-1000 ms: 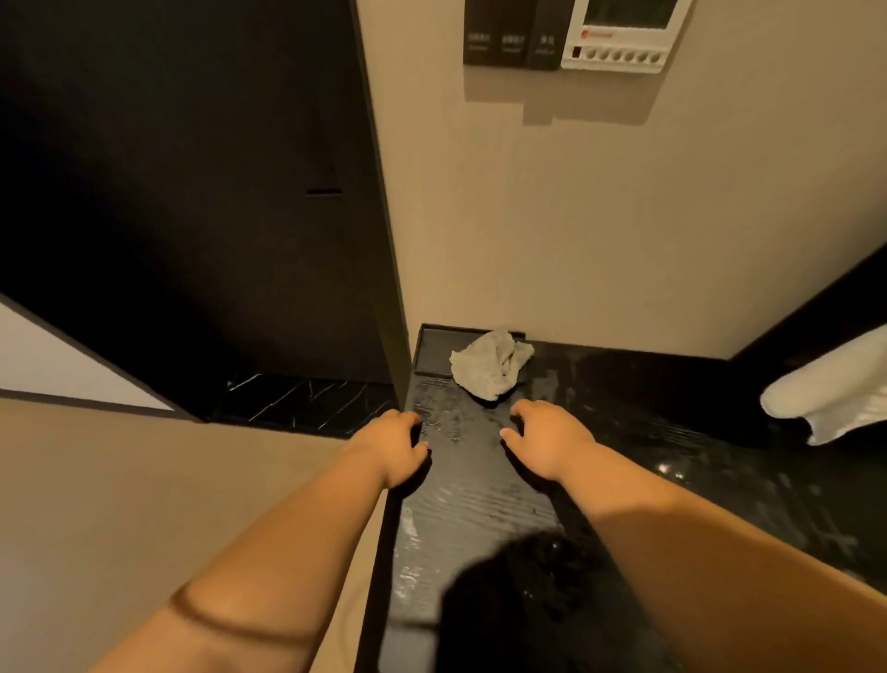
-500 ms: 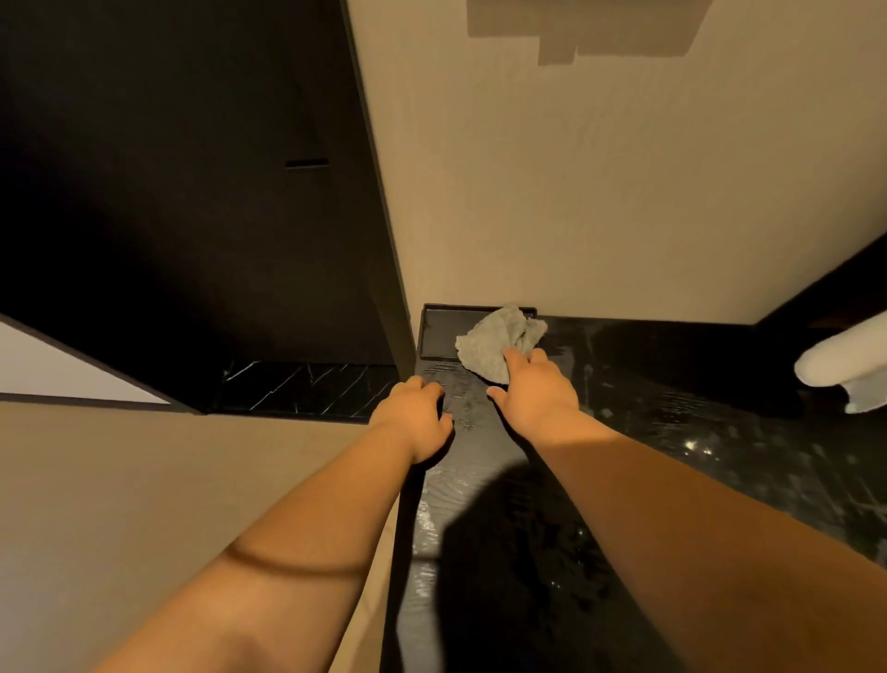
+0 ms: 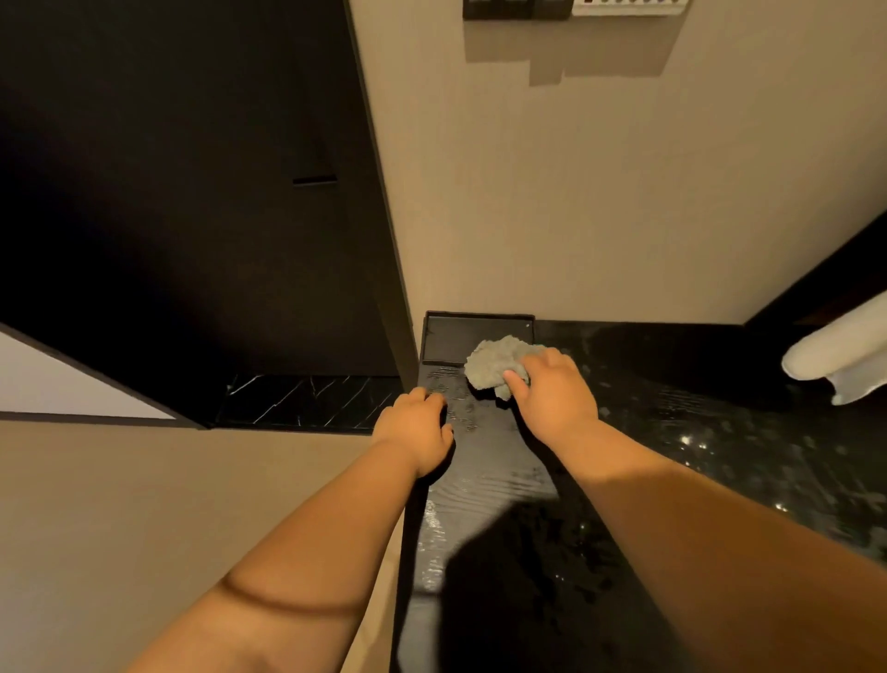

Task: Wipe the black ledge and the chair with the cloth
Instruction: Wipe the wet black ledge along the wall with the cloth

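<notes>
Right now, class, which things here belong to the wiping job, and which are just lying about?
Job: cloth, gripped by the right hand; ledge, with the left hand resting on it.
Lying about: tray; white fabric; wall panel.

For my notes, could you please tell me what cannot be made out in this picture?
Head view:
- chair: out of frame.
- wall panels: cut by the top edge.
- white item: cut by the right edge.
- cloth: partly under the right hand.
</notes>
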`<state>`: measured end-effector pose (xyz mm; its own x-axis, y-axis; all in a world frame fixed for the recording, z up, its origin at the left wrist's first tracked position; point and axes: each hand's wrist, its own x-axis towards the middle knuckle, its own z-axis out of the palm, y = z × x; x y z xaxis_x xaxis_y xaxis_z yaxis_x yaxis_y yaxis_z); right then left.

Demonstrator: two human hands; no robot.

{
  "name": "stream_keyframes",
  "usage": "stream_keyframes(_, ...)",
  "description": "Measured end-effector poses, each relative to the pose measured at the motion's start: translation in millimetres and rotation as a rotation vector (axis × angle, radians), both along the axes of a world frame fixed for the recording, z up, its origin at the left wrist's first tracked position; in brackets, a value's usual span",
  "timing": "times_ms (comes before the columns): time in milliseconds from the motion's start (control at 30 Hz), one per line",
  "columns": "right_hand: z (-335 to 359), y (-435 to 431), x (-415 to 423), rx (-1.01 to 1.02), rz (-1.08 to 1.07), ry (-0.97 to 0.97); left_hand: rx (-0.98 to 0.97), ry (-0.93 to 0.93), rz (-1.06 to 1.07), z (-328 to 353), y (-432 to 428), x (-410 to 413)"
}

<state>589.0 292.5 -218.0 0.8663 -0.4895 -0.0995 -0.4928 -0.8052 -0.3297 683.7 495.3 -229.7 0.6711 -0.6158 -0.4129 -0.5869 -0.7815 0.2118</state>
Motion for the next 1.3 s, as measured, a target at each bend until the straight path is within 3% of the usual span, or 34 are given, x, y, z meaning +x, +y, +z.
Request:
stream_keyframes(267, 20, 16, -35, 0.052, 0.061, -0.106, -0.005, 0.025, 0.033, 10, 19, -32)
stream_keyframes(600, 39, 50, -99, 0.323, 0.042, -0.222, -0.025, -0.078, 0.127, 27, 61, -112)
stream_keyframes(1000, 35, 93, -200, 0.416, 0.089, -0.226, -0.058, -0.059, 0.184, 24, 98, -234)
stream_keyframes(1300, 20, 134, -232, 0.413, 0.129, -0.059, -0.058, -0.028, 0.206, 16, 153, -248)
